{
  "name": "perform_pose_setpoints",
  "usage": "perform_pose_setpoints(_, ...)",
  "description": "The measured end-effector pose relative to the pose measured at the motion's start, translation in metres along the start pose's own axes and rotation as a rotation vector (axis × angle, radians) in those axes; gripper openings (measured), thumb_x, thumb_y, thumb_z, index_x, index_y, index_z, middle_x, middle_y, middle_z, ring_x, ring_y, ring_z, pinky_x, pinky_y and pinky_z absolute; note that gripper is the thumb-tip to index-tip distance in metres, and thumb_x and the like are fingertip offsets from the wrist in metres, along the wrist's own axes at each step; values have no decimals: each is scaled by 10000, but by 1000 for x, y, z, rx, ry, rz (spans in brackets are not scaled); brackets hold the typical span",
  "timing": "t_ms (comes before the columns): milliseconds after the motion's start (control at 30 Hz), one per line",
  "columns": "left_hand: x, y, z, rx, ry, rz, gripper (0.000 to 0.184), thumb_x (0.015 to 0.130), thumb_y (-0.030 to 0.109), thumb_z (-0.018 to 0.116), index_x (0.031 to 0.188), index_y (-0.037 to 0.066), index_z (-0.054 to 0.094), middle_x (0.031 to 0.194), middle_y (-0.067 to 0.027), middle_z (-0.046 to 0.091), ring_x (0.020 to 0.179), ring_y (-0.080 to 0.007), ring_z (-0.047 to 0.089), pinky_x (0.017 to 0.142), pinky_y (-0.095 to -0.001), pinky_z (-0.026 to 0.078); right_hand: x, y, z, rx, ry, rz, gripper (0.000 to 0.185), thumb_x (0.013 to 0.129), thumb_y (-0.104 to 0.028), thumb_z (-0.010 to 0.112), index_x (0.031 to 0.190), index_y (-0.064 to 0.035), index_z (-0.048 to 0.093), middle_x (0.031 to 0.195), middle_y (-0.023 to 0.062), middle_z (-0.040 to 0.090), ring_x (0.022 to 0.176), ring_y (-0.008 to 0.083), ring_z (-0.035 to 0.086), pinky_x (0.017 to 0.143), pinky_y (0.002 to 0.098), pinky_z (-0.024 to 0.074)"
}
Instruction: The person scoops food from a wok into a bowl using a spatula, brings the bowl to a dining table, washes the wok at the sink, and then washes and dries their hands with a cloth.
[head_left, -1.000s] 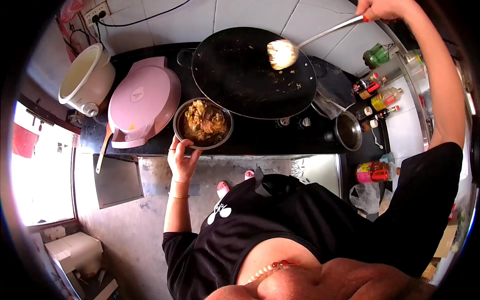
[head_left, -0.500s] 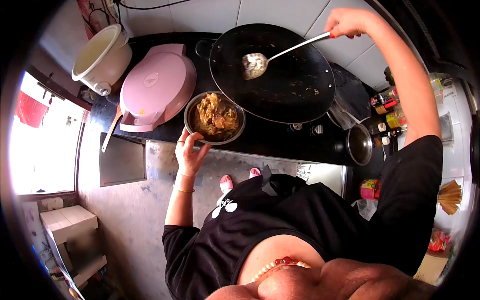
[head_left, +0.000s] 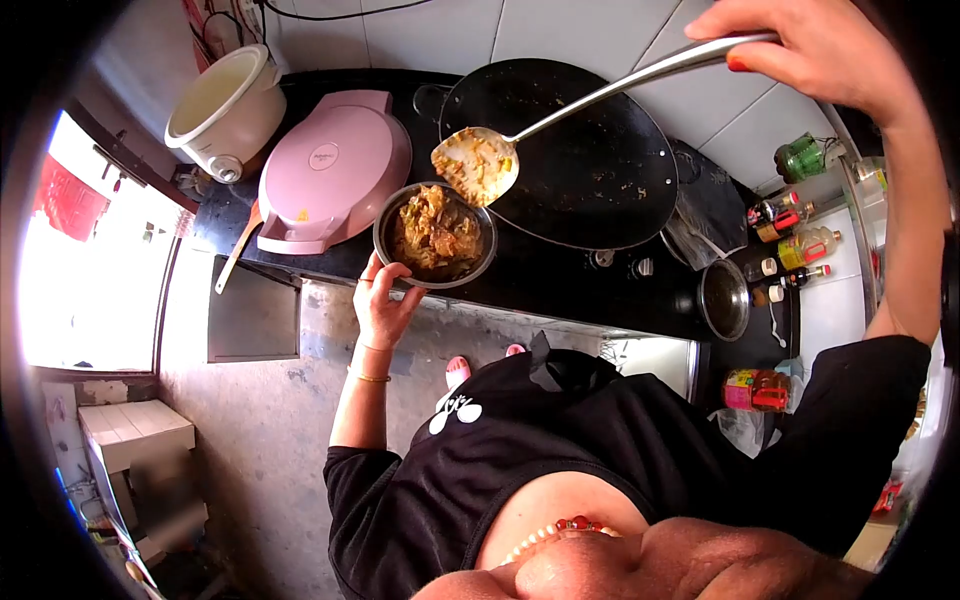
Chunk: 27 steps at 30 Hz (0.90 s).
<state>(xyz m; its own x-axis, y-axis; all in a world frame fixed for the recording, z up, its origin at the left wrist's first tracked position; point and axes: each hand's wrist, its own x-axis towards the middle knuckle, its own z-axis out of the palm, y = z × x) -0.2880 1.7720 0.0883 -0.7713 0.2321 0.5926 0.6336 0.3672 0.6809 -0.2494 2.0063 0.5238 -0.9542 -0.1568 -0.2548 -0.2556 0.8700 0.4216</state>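
Observation:
My left hand [head_left: 385, 300] grips the near rim of a metal bowl [head_left: 486, 258], fingers closed on its edge. Cooked food [head_left: 435, 230], brown and yellowish, is heaped in the bowl. High at the right, my right hand [head_left: 815, 55] is closed around the handle end of a long metal spatula [head_left: 640, 76]. Bits of food cling to its broad head [head_left: 475, 165], which hangs over the wok's left edge, just above the bowl's upper right rim. The large black wok [head_left: 585, 180] sits on the stove, with small scraps on its surface.
Left of the bowl lies a pink round electric griddle [head_left: 335, 175], with a white cooker [head_left: 228, 120] behind it. A wooden-ended turner [head_left: 240, 245] lies at the counter edge. At right are a small metal pot [head_left: 724, 300] and several bottles [head_left: 800, 245].
My right hand has lifted the spatula up and toward me; its head has moved from inside the wok leftward to beside the bowl. My left hand keeps its hold on the bowl.

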Motion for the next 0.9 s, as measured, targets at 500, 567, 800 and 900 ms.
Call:
perform_pose_setpoints(500, 25, 38, -66, -133, 184, -28, 302, 644, -12, 726, 880, 13, 538, 1032, -88, 545, 908, -175, 537, 839, -283, 418, -85, 32, 183, 195, 728, 132, 475, 744, -98, 648, 1187, -236, 546, 749, 59, 506, 621, 233, 543, 562, 360, 465)
perform_pose_setpoints(567, 37, 47, -59, -314, 205, -50, 257, 709, -49, 677, 906, -5, 517, 1091, -60, 496, 935, -128, 510, 872, -266, 411, -86, 23, 224, 206, 755, 219, 555, 725, -74, 648, 1225, -274, 516, 766, 48, 471, 606, 231, 534, 550, 361, 469)
perform_pose_setpoints(800, 82, 72, -24, -647, 274, 16, 285, 706, -87, 682, 924, 4, 521, 1091, -72, 508, 998, -150, 528, 886, -270, 436, -66, -17, 352, 261, 990, 381, 538, 743, -37, 627, 1237, -225, 523, 835, 66, 468, 682, 248, 520, 618, 360, 466)
perform_pose_setpoints(900, 94, 82, -9, -628, 264, 42, 258, 739, -67, 667, 933, -2, 510, 1066, -67, 516, 975, -143, 537, 864, -270, 457, -67, -30, 375, 429, 883, 398, 588, 757, 24, 566, 1310, -121, 427, 902, 122, 473, 831, 299, 508, 732, 385, 432)
